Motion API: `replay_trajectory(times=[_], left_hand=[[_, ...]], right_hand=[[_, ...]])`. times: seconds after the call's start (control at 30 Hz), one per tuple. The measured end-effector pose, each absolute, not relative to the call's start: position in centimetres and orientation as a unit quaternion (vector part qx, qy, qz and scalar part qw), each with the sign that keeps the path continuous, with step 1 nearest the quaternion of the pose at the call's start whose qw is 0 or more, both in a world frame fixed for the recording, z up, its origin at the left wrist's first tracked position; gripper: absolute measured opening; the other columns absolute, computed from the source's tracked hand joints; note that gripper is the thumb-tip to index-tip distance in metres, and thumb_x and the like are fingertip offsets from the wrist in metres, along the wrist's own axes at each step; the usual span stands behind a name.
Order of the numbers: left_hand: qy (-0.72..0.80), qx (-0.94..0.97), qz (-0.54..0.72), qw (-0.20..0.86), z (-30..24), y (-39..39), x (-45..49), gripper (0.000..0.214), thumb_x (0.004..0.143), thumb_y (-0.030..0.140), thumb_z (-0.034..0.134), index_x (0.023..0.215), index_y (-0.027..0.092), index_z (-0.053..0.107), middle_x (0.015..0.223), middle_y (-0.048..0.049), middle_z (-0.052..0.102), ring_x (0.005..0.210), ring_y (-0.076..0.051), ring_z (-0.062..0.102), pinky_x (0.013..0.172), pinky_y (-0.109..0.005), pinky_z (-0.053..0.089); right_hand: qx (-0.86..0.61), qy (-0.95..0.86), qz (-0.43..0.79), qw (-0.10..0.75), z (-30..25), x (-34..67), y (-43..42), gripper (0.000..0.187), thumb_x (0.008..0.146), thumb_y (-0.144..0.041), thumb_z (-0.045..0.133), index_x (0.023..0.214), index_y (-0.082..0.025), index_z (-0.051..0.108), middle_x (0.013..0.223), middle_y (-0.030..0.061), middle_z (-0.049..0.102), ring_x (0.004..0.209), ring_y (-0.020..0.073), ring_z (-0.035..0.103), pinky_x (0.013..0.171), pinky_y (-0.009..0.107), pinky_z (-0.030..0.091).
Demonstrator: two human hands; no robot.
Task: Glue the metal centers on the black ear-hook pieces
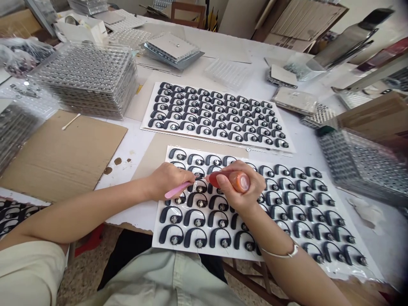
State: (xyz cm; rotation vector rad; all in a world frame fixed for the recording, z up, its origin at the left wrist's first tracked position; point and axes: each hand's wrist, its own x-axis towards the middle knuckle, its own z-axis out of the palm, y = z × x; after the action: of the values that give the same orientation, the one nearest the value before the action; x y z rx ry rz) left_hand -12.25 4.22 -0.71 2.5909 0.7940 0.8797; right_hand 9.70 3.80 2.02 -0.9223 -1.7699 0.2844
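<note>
Black ear-hook pieces (171,213) lie in tight rows on a white card sheet (157,243) under clear film, at the front edge of a white bench (134,157), as a worker's bare hands meet over the middle of the sheet. The left hand (168,180) clenches a slim pink spatula (176,190), its free end angled down toward the sheet. The right hand (242,185) wraps firmly around an orange squeeze bottle (238,181), its red nozzle (213,179) pointing left, just beside the left hand's fingertips (193,173). Fingers crowd the view, so whether the nozzle touches the piece below is hard to tell. A thin metal bracelet (280,253) circles the right wrist, and a cream sleeve (28,272) covers the left upper arm. Directly beyond, a second white sheet (204,139) carries more rows of the same black pieces. A flat brown cardboard sheet (57,157) lies to the left, with a cotton swab (71,121) on it. Stacks of clear plastic trays (86,80) rise at the far left, and another stack (357,161) sits at the right of the bench.
</note>
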Motion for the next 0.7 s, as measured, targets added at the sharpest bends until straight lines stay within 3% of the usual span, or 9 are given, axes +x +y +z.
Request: replay_trajectory(times=[0.3, 0.7], left_hand=[[0.3, 0.877, 0.268, 0.262, 0.2, 4.7, -12.6, 0.013, 0.087, 0.016, 0.056, 0.095, 0.016, 0.066, 0.094, -0.0026, 0.074, 0.079, -0.015, 0.071, 0.074, -0.024, 0.055], [0.3, 0.847, 0.295, 0.326, 0.4, 5.3, -12.7, 0.012, 0.085, 0.015, 0.059, 0.092, 0.016, 0.069, 0.089, -0.0024, 0.074, 0.078, -0.015, 0.071, 0.073, -0.024, 0.055]], right_hand=[[-0.382, -0.745, 0.111, 0.535, 1.9, 9.6, 3.8, 0.012, 0.072, -0.023, 0.071, 0.078, -0.02, 0.061, 0.063, -0.0009, 0.063, 0.052, 0.0134, 0.057, 0.048, 0.027, 0.047], [-0.383, -0.745, 0.121, 0.532, 1.2, 9.7, 3.7, 0.014, 0.073, -0.027, 0.07, 0.081, -0.021, 0.061, 0.065, 0.0, 0.062, 0.052, 0.0137, 0.056, 0.046, 0.028, 0.046]])
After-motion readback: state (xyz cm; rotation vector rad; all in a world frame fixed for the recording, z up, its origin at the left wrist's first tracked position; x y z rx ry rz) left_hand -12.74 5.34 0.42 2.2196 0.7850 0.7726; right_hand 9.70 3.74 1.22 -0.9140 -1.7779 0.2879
